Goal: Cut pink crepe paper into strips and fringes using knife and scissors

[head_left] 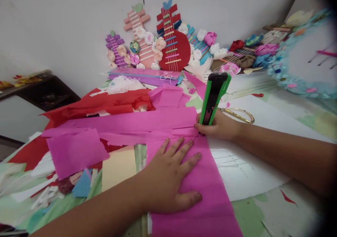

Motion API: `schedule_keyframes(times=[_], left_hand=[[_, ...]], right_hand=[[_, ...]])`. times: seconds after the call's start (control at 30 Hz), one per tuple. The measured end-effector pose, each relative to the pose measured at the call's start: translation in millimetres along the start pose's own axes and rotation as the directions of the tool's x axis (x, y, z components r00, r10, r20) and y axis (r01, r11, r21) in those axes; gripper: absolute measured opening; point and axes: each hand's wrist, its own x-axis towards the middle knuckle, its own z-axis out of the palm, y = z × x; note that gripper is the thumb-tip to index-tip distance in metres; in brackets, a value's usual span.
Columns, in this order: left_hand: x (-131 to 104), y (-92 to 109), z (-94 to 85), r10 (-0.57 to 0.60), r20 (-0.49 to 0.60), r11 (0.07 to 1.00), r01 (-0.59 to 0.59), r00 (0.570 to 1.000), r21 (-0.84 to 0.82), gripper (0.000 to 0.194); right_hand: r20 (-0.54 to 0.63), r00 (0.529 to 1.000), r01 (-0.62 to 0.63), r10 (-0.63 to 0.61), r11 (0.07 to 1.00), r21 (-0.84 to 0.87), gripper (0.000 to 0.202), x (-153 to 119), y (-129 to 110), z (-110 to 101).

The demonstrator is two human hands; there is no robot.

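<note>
My left hand (pixel 172 175) lies flat with spread fingers on a large sheet of pink crepe paper (pixel 210 202), pressing it to the table. Beyond those fingertips, my right hand (pixel 217 124) is closed around a green and black box cutter (pixel 213 98), held upright near the sheet's top right corner. Its blade end is low by the paper and hidden from me. Cut pink strips (pixel 131 119) run leftward just past the sheet's far edge. Under the sheet's right side lies a white board (pixel 237 163) with scored lines.
Gold-handled scissors (pixel 249 117) lie right of my right wrist. Red paper (pixel 105 100), a pink square (pixel 76 151) and scraps cover the left. Several paper guitars (pixel 173 49) with paper flowers lean on the wall. A blue-rimmed round decoration (pixel 279 68) stands far right.
</note>
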Motion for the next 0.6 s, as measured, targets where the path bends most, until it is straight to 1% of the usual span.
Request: schedule_keyframes(times=[0.13, 0.23, 0.37, 0.5, 0.6], left_hand=[[0.4, 0.1, 1.1, -0.002, 0.004, 1.0, 0.002, 1.0, 0.008, 0.073], [0.9, 0.5, 1.0, -0.007, 0.01, 1.0, 0.007, 1.0, 0.007, 0.074], [0.9, 0.6, 0.1, -0.008, 0.002, 1.0, 0.008, 1.0, 0.003, 0.073], [0.6, 0.3, -0.3, 0.002, 0.0, 1.0, -0.002, 1.0, -0.004, 0.073], [0.6, -0.1, 0.4, 0.003, -0.003, 1.0, -0.003, 1.0, -0.008, 0.073]], right_hand=[[-0.069, 0.997, -0.033, 0.036, 0.999, 0.034, 0.03, -0.2, 1.7, -0.7], [-0.059, 0.998, -0.029, 0.031, 0.999, 0.033, 0.03, -0.2, 2.2, -0.7], [-0.048, 0.997, -0.054, 0.055, 0.998, 0.017, 0.033, -1.0, 0.3, -0.9], [-0.074, 0.996, -0.04, 0.044, 0.998, 0.057, 0.031, -0.3, -2.5, -1.4], [-0.122, 0.991, -0.047, 0.057, 0.995, 0.084, 0.028, 1.0, -4.1, -1.6]])
